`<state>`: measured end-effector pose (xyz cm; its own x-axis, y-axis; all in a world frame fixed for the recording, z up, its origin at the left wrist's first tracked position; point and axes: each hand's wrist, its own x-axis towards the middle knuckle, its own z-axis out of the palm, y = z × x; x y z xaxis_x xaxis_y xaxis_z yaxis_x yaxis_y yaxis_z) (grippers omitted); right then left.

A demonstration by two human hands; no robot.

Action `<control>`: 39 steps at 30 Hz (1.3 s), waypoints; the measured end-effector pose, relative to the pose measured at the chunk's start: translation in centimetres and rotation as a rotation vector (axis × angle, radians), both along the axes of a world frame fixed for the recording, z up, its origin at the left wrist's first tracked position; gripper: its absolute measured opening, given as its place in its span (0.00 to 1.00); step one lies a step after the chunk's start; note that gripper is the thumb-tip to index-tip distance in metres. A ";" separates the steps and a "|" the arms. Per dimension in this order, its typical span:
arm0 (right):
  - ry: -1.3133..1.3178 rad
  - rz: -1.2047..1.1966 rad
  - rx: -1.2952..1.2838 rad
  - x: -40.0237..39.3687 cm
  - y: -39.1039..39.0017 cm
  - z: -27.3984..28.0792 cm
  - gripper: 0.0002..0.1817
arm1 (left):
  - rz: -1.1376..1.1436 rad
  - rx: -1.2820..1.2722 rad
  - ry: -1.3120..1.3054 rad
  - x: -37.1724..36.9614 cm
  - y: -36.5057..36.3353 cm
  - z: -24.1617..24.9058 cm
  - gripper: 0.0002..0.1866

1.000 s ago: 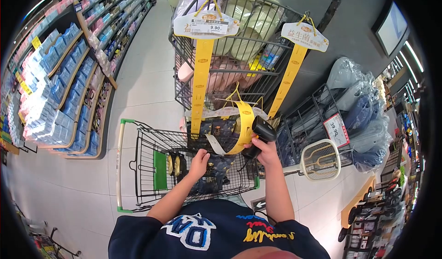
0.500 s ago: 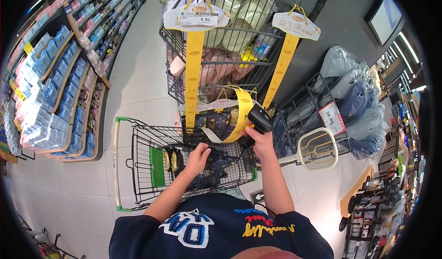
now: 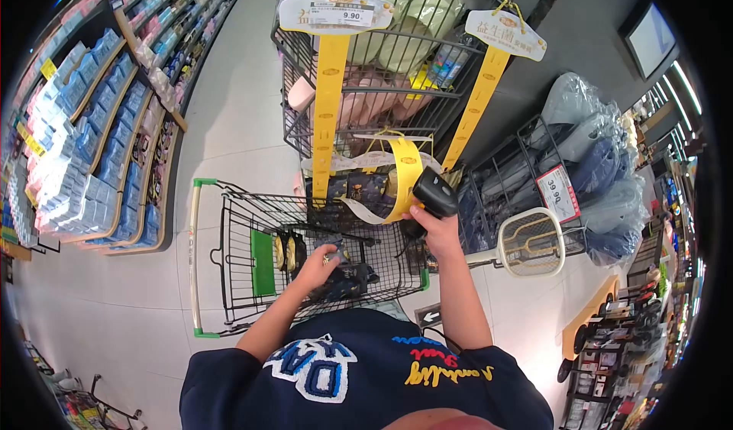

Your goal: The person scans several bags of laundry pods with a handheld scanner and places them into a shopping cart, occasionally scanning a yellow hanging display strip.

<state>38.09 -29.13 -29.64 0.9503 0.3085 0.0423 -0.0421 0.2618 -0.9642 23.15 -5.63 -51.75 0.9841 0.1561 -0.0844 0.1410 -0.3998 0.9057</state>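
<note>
Store aisle (image 3: 229,117): scanner (image 3: 436,193) in right hand (image 3: 438,231), dark packet (image 3: 350,279) by left hand (image 3: 316,268).

2 arms (image 3: 269,324) reaching forward, left hand (image 3: 317,268) partly curled, right hand (image 3: 435,227) gripping

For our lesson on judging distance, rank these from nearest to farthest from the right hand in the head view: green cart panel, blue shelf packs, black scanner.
1. Black scanner: in the right hand.
2. Green panel: toward the cart's left end.
3. Blue packs: far left, beyond the cart.
</note>
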 end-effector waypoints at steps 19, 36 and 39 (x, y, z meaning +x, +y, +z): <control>-0.104 0.354 -0.414 -8.6 -1.0 -3.1 0.19 | 0.103 -1.519 -0.283 10.3 1.7 20.8 0.27; -0.011 0.282 -0.311 -10.7 -1.5 -5.5 0.22 | 0.215 -1.153 -0.381 3.8 1.1 21.5 0.25; 0.112 0.187 -0.115 -10.0 -1.4 -4.8 0.19 | 0.177 -0.954 -0.398 2.9 1.3 21.2 0.28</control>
